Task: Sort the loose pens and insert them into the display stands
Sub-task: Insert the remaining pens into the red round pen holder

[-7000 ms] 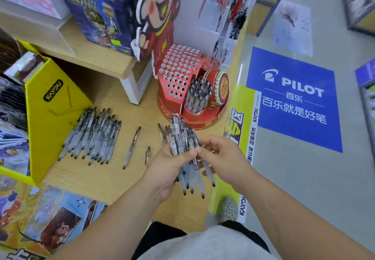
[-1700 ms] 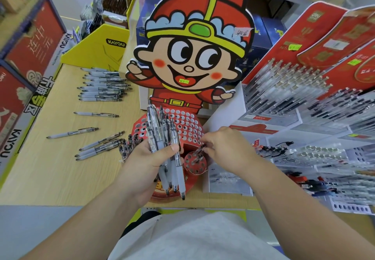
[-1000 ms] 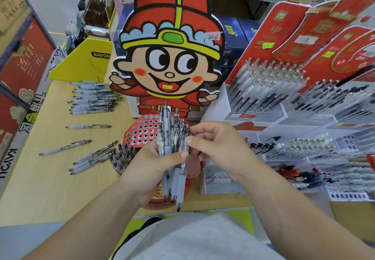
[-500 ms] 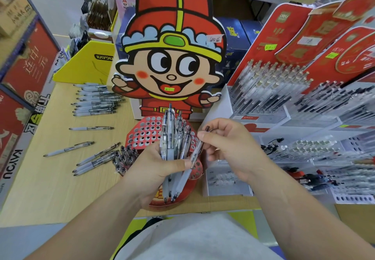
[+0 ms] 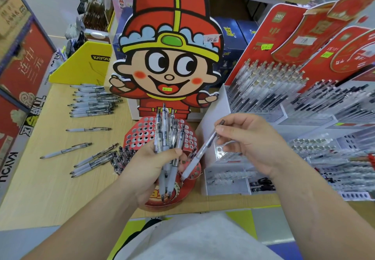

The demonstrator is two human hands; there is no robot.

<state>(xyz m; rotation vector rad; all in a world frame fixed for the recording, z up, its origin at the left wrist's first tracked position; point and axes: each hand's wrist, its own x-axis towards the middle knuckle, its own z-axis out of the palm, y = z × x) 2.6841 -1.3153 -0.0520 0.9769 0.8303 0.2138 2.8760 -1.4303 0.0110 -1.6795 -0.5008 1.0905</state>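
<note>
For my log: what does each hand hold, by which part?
Left hand grips a bundle of clear plastic pens mid-barrel; right hand pinches one such pen near its top.

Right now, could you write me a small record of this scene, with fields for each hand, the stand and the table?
left hand: grips a bundle of pens, upright, in front of the stand
right hand: pinches a single pen, tilted, tip down toward the stand
red stand: round holes, many empty
table: loose pens in a row, a few more scattered nearer
</note>
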